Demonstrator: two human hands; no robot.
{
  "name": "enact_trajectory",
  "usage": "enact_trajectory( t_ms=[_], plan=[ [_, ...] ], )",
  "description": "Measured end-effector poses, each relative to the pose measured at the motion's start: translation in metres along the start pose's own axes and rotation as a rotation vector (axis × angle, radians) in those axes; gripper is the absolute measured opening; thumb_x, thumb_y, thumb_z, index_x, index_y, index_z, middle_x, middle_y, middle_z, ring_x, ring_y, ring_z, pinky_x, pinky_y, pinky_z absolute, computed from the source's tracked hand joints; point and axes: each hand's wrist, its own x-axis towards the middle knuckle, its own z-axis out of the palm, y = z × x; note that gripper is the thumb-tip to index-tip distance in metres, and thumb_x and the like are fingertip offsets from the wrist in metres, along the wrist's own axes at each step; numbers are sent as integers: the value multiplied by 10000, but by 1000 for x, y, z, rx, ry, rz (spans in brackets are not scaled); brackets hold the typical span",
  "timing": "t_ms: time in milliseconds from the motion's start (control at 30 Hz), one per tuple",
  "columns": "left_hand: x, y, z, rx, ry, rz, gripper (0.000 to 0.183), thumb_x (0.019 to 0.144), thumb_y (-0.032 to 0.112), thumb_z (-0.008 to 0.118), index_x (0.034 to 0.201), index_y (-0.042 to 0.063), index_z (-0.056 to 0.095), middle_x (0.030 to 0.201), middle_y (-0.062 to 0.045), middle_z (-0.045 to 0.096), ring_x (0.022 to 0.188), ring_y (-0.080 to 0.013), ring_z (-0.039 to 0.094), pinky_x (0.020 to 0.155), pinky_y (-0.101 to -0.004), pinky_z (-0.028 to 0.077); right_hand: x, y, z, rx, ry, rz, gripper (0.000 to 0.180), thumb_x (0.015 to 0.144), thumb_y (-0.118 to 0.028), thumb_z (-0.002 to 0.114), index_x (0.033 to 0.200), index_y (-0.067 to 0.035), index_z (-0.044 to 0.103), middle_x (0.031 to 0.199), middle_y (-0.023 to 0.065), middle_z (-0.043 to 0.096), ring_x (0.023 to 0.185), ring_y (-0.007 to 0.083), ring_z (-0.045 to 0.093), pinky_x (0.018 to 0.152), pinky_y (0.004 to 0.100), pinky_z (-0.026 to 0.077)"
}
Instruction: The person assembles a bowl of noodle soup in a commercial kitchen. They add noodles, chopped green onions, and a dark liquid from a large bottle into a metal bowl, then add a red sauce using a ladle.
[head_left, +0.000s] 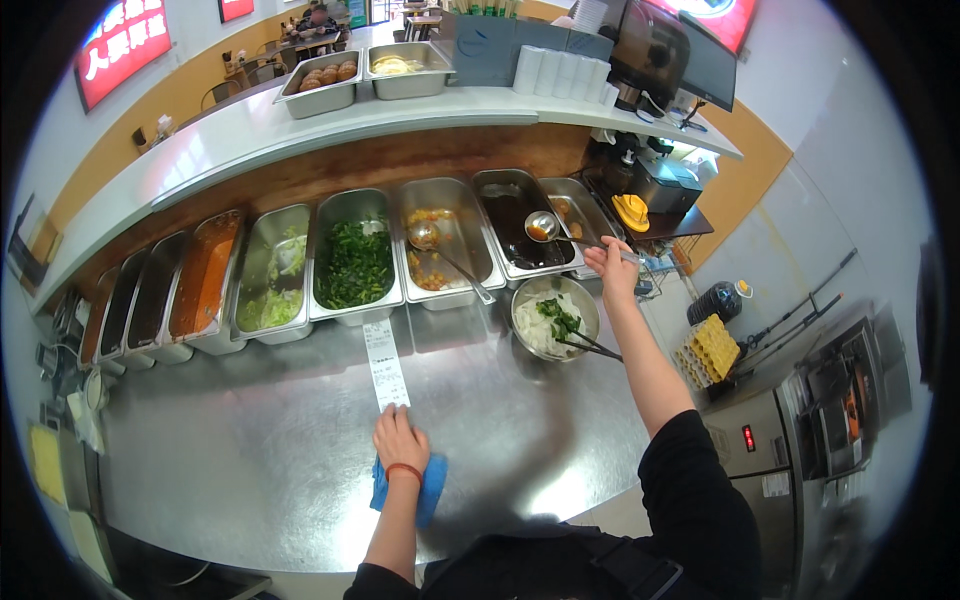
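Observation:
My right hand (613, 268) grips the handle of a metal ladle (541, 227). Its bowl holds a little brown liquid, above a steel pan of dark sauce (517, 214). Just below stands a metal bowl (519, 330) of white noodles (536, 315) topped with chopped greens (559, 315). Black chopsticks (600, 349) lean out over its right rim. My left hand (401, 442) lies flat on the steel counter (247, 442), fingertips at the near end of a long printed receipt (386, 364). A blue cloth (431, 487) lies partly under that hand.
Pans of chopped greens (356, 262), diced vegetables with a spoon (435, 277), shredded lettuce (274, 307) and red sauce (202, 277) line the counter's back. A raised white shelf (480, 112) runs behind. Egg trays (709, 349) stand at right. A person (319, 26) sits far off.

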Motion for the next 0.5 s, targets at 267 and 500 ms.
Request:
enact_trajectory(
  t_ms=[267,500],
  plan=[
    [0,0,1,11,25,23,393,707,102,524,1093,33,492,1160,-153,442,1075,-319,413,886,-426,340,-26,-30,-21,9,-31,18,228,924,-169,398,1028,10,495,829,132,585,731,182,620,634,281,539],
    [0,-1,3,35,14,33,398,709,96,526,1100,33,481,1156,-152,446,1070,-322,417,884,-429,344,-74,-68,-51,11,-114,-16,234,931,-172,382,1035,5,494,840,131,588,725,169,615,647,285,532]
  ],
)
